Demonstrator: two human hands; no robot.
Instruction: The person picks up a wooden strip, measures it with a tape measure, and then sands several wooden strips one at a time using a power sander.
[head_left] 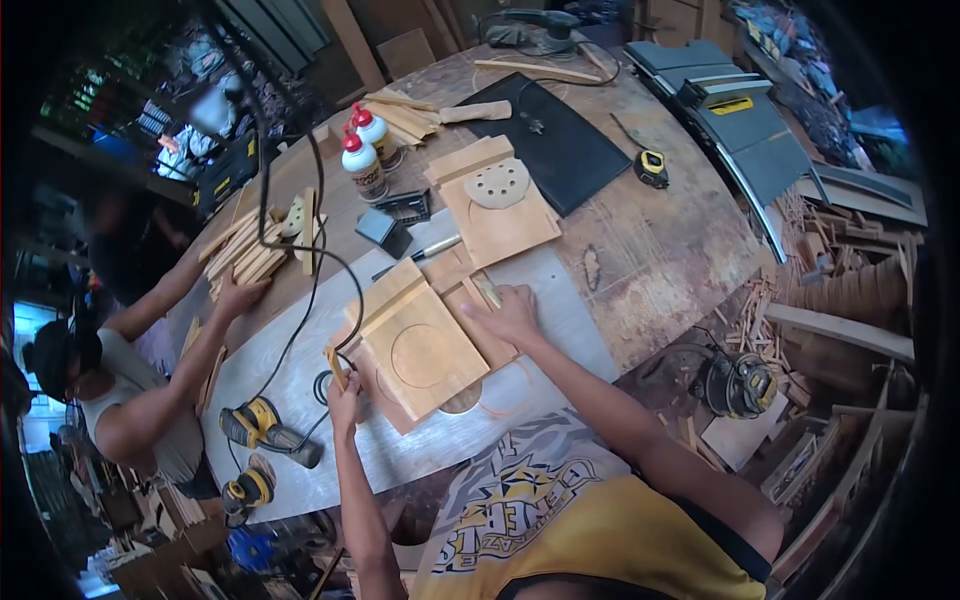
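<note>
My left hand (343,397) is closed on a small wooden strip (334,366), beside the left edge of a square wooden panel (425,350) with a round outline cut in its face. My right hand (510,318) is at the right side of that panel, its fingers closed around a small pale piece (487,291) whose kind I cannot make out. Under and beside the panel lie other wooden boards (480,325), partly hidden by it. Farther back sits a similar wooden panel (510,235) with a perforated sanding disc (497,184) on top.
At left, a co-worker's hands (243,292) hold a bundle of wood strips. Glue bottles (364,168), a dark box (383,232), a black sheet (545,140) and a tape measure (651,168) lie around the table. Corded sanders (262,428) stand front left; a cable hangs across the view.
</note>
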